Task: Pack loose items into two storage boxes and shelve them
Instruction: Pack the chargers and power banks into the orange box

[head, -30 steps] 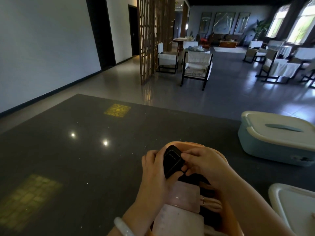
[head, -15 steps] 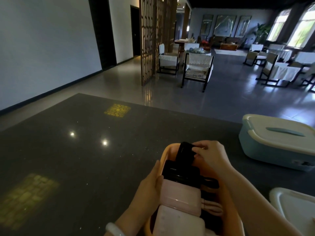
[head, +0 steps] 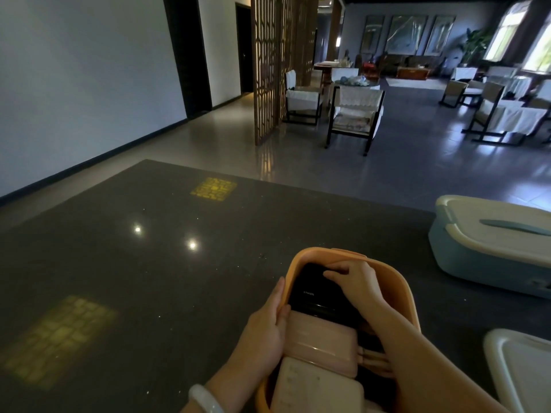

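Observation:
An open orange storage box (head: 396,281) stands on the dark table in front of me. Inside lie a black device (head: 310,290) at the far end, a pink case (head: 322,341) in the middle and a cream flat item (head: 316,389) nearest me. My right hand (head: 354,281) reaches into the box with its fingers curled over the top of the black device. My left hand (head: 265,326) grips the box's left wall, thumb inside against the pink case. A blue storage box (head: 477,254) with a closed cream lid sits at the right.
A white lid (head: 524,368) lies at the lower right corner of the dark speckled table (head: 119,263). Beyond the table's far edge are a tiled floor, a wooden lattice screen (head: 271,64) and several chairs with white covers.
The black device, earlier held up between both hands, now lies inside the orange box. My right hand has followed it down, and my left hand has dropped to the box's left wall.

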Demonstrator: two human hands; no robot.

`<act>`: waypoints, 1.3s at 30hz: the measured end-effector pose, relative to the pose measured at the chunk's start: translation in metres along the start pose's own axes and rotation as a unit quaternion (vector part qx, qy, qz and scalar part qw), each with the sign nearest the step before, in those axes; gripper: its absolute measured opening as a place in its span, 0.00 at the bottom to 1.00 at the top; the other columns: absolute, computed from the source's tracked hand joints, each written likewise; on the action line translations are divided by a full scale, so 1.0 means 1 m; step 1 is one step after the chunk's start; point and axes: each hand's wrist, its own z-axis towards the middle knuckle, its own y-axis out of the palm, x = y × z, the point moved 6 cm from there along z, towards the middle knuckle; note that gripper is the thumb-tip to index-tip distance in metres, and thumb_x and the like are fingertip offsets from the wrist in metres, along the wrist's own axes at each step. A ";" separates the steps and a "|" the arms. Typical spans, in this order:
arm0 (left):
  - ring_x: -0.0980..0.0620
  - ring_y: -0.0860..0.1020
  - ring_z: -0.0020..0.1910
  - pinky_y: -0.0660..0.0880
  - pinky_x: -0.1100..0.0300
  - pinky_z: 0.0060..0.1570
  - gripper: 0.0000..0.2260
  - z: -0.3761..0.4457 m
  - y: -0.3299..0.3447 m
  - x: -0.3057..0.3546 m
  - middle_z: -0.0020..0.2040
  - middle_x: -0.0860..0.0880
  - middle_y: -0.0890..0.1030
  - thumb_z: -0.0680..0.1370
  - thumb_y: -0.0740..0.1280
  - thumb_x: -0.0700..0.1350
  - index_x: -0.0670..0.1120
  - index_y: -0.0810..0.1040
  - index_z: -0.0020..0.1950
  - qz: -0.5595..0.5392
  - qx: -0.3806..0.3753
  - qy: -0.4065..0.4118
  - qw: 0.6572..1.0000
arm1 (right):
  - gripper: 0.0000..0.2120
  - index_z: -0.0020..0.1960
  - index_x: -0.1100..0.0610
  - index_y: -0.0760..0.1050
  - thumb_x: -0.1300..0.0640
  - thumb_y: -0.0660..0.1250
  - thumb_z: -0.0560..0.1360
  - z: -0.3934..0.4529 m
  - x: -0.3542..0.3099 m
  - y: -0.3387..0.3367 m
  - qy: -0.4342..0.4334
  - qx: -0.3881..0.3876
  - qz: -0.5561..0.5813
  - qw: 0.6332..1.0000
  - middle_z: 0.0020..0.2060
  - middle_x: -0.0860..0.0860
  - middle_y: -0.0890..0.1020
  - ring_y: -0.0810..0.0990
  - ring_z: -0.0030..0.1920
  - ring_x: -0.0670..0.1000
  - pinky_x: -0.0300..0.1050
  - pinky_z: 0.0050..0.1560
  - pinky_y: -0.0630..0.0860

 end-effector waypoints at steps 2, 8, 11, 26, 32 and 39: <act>0.85 0.67 0.44 0.64 0.84 0.41 0.21 0.001 0.000 0.000 0.51 0.71 0.69 0.83 0.54 0.55 0.67 0.49 0.73 0.002 0.001 0.003 1.000 | 0.04 0.49 0.46 0.81 0.51 0.71 0.74 0.002 0.002 0.001 0.003 0.009 0.004 1.000 0.42 0.41 0.81 0.79 0.40 0.40 0.31 0.36 0.69; 0.83 0.69 0.38 0.66 0.82 0.38 0.23 0.002 0.000 -0.001 0.42 0.69 0.72 0.83 0.54 0.54 0.64 0.51 0.76 0.013 0.007 -0.001 1.000 | 0.03 0.46 0.48 0.80 0.51 0.71 0.73 0.004 0.010 0.004 0.024 0.016 0.020 0.999 0.42 0.43 0.82 0.80 0.40 0.42 0.34 0.40 0.72; 0.84 0.69 0.40 0.65 0.83 0.39 0.23 0.001 0.000 0.000 0.44 0.71 0.71 0.83 0.54 0.55 0.65 0.50 0.75 0.011 0.009 0.001 1.000 | 0.05 0.49 0.48 0.80 0.51 0.72 0.73 0.005 0.012 0.005 0.023 0.013 0.008 1.000 0.43 0.42 0.80 0.79 0.41 0.41 0.33 0.39 0.71; 0.80 0.72 0.41 0.68 0.81 0.39 0.23 -0.001 -0.002 0.002 0.43 0.68 0.74 0.82 0.54 0.56 0.63 0.53 0.77 0.016 0.015 -0.004 1.000 | 0.08 0.53 0.49 0.78 0.54 0.71 0.74 0.000 0.010 0.001 -0.019 0.042 -0.068 0.997 0.43 0.40 0.76 0.73 0.37 0.36 0.28 0.37 0.65; 0.75 0.75 0.49 0.73 0.73 0.47 0.21 -0.004 -0.008 0.011 0.54 0.69 0.77 0.80 0.56 0.63 0.67 0.59 0.73 -0.014 0.004 -0.009 1.000 | 0.05 0.52 0.47 0.76 0.51 0.68 0.76 -0.010 -0.027 -0.009 -0.096 0.059 -0.094 0.989 0.39 0.39 0.76 0.74 0.35 0.36 0.28 0.30 0.63; 0.59 0.75 0.61 0.70 0.64 0.60 0.20 -0.034 -0.068 -0.005 0.64 0.53 0.77 0.81 0.56 0.58 0.53 0.70 0.71 0.085 0.137 -0.089 0.983 | 0.13 0.58 0.46 0.75 0.52 0.70 0.74 -0.016 -0.111 0.040 -0.236 -0.110 -0.111 0.959 0.49 0.41 0.78 0.77 0.44 0.38 0.30 0.41 0.73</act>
